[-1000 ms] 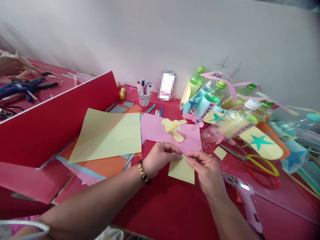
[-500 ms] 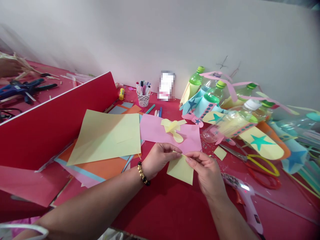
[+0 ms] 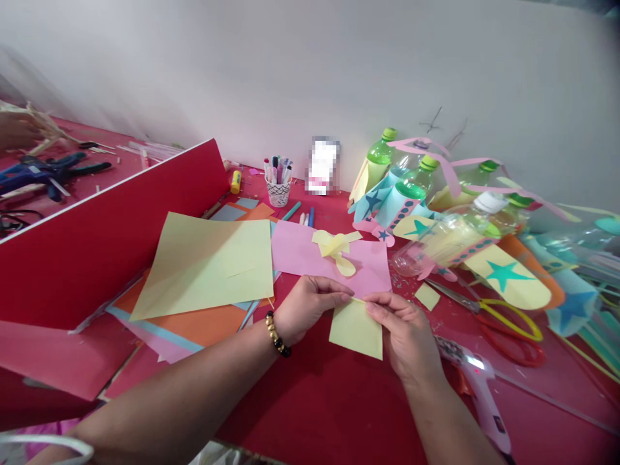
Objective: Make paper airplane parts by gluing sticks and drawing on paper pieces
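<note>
Both hands pinch the top edge of a small yellow paper piece (image 3: 357, 332) above the red table. My left hand (image 3: 310, 303) grips its upper left corner between thumb and fingers. At the upper right, my right hand (image 3: 407, 329) pinches the same edge, which looks narrowly folded. Just beyond the fingertips lies a pink paper sheet (image 3: 295, 252) with curled yellow paper cutouts (image 3: 336, 247) on it. A larger yellow sheet (image 3: 208, 258) rests to the left, on top of orange and blue sheets.
Scissors (image 3: 504, 313) and a pink glue gun (image 3: 484, 387) lie to the right. Decorated plastic bottles (image 3: 426, 181) crowd the back right. A marker cup (image 3: 278, 190) and a phone (image 3: 323, 165) stand by the wall. A red board (image 3: 121, 239) rises at left, with pliers (image 3: 48, 174) beyond.
The small yellow paper has shifted slightly to the right, and my right hand has moved right along its edge. My left hand stays nearly in place.
</note>
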{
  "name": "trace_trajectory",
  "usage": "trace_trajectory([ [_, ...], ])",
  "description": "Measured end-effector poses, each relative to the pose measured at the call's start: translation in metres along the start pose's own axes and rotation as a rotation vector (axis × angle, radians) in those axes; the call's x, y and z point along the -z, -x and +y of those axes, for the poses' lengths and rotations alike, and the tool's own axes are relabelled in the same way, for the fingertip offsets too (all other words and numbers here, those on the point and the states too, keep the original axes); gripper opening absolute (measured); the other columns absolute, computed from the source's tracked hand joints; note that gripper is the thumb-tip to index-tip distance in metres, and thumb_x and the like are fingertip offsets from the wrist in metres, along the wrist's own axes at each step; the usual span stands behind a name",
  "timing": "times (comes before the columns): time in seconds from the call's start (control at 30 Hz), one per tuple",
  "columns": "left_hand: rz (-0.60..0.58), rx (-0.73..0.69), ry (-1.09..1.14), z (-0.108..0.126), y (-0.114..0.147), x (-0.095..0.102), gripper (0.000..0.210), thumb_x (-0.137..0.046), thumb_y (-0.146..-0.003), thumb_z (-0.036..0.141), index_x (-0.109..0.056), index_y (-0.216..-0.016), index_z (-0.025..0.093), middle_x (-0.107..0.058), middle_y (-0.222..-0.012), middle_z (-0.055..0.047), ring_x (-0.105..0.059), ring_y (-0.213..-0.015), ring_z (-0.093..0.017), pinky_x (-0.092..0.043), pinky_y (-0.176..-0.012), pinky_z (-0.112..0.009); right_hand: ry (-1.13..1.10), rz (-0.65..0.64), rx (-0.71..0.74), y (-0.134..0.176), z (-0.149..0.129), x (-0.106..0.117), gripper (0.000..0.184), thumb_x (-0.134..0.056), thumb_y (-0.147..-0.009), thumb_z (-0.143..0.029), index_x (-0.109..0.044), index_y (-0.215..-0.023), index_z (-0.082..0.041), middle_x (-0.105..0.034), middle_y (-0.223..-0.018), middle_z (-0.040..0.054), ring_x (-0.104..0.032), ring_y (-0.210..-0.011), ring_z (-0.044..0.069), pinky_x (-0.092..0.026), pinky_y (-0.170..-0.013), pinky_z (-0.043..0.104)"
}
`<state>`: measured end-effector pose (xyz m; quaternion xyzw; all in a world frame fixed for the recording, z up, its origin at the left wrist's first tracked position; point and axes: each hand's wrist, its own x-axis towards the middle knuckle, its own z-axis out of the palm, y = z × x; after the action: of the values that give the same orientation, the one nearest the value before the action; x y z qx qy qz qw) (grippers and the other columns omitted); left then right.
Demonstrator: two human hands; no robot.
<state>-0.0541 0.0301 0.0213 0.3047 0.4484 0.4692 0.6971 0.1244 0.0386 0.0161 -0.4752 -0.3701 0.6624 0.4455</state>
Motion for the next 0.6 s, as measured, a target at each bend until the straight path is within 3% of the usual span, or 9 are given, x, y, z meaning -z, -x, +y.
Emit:
trace_trajectory([
  [0.23,0.002,-0.034,-0.002,0.0016,-0.0002,-0.0003,0.025,-0.084,-0.063,0.032,-0.074,-0.073,0.012,-0.072,-0.074,-0.005,-0.063,-0.066,-0.012,-0.051,-0.066,-0.023,0.015,0.003,-0.001,-0.0005,-0.0016,0.0006,0.019,-0.086,-0.063,-0.029,-0.076,-0.077,-0.021,-0.075,-0.070,0.0010,-0.066,-0.065,0.015,-0.053,-0.065,0.025],
  [0.6,-0.032,-0.074,-0.154,-0.0035,-0.0011,0.0008,0.025,-0.080,-0.069,0.032,-0.074,-0.080,0.010,-0.073,-0.081,-0.008,-0.064,-0.070,-0.014,-0.049,-0.069,-0.025,0.205,-0.059,0.044,0.0004,-0.0024,-0.0021,0.023,-0.083,-0.065,-0.035,-0.077,-0.082,-0.021,-0.072,-0.066,0.0016,-0.063,-0.064,0.015,-0.050,-0.064,0.025],
])
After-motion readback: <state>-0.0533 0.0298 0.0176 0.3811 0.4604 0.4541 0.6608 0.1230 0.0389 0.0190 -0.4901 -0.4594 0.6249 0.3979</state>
